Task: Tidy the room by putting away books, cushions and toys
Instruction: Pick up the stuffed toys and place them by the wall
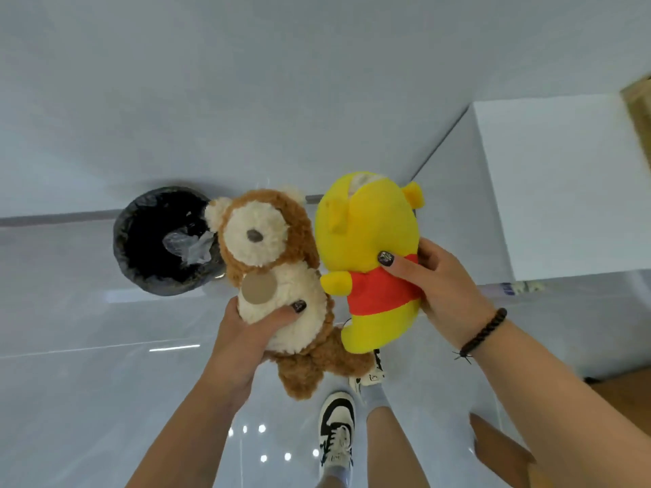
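A fluffy brown and cream plush bear (267,248) is held up in front of me, face towards the camera. My left hand (243,332) grips its cream belly from below, thumb across the front. To its right is a yellow plush bear in a red shirt (366,227), seen from behind or the side. My right hand (444,287) grips this toy at the shirt, thumb pressed on the yellow head. The two toys touch side by side above the floor.
A round bin lined with a black bag (158,241) stands on the glossy pale floor (88,399) by the wall, behind the brown bear. A white cabinet (563,188) rises at the right. My feet in black-and-white sneakers (336,427) are below.
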The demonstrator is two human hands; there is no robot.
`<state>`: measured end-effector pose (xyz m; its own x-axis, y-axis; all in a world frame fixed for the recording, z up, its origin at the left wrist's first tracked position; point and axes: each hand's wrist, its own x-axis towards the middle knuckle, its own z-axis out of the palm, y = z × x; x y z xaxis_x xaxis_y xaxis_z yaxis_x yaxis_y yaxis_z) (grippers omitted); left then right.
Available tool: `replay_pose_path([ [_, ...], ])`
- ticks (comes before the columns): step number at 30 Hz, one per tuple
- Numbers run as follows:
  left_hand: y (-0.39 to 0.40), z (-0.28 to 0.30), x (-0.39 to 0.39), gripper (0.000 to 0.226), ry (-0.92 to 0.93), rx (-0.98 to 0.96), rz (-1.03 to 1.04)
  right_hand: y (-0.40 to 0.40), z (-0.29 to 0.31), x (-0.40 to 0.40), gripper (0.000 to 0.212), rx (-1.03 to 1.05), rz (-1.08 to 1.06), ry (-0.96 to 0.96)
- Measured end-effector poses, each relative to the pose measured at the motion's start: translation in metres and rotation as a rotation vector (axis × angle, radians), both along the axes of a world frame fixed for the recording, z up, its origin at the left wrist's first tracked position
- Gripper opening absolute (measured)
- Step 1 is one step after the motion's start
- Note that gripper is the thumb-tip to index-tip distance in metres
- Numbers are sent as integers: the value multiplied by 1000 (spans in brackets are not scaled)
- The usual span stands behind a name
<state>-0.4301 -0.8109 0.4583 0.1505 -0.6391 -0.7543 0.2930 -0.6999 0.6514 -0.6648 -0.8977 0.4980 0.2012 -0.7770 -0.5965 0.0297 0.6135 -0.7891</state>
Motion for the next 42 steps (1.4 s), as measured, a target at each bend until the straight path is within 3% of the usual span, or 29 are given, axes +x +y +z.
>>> replay_pose_path([
  [3,10,63,-17,92,-1,-88,-99,33,50,-14,103,110,7,-175],
  [8,30,143,-55,85,48,-201,-198,82,119,-53,100,130,-80,-253],
  [10,40,158,-75,90,48,-224,-215,101,136,-71,80,106,-161,-202],
  [13,53,177,-113,87,86,-246,-284,128,158,-91,26,22,-301,28],
  [14,58,182,-126,86,114,-247,-319,137,164,-95,23,22,-357,108],
  [18,79,195,-184,86,152,-240,-464,179,174,-134,27,48,-541,209],
  [19,84,199,-200,88,153,-229,-493,192,176,-149,37,28,-569,190],
  [21,93,204,-225,89,146,-224,-555,216,179,-176,89,1,-596,166],
  [23,107,214,-261,89,129,-243,-652,250,184,-213,112,-9,-619,156],
  [27,141,233,-325,83,106,-307,-785,310,196,-269,68,-11,-683,161],
  [31,197,255,-402,88,105,-326,-910,394,202,-332,51,5,-956,177],
  [33,231,264,-441,90,139,-318,-953,443,209,-366,49,15,-1048,123],
  [37,308,280,-518,85,175,-316,-994,545,225,-431,70,34,-1198,-9],
  [42,391,296,-613,76,154,-296,-1013,662,249,-502,57,10,-1376,-106],
])
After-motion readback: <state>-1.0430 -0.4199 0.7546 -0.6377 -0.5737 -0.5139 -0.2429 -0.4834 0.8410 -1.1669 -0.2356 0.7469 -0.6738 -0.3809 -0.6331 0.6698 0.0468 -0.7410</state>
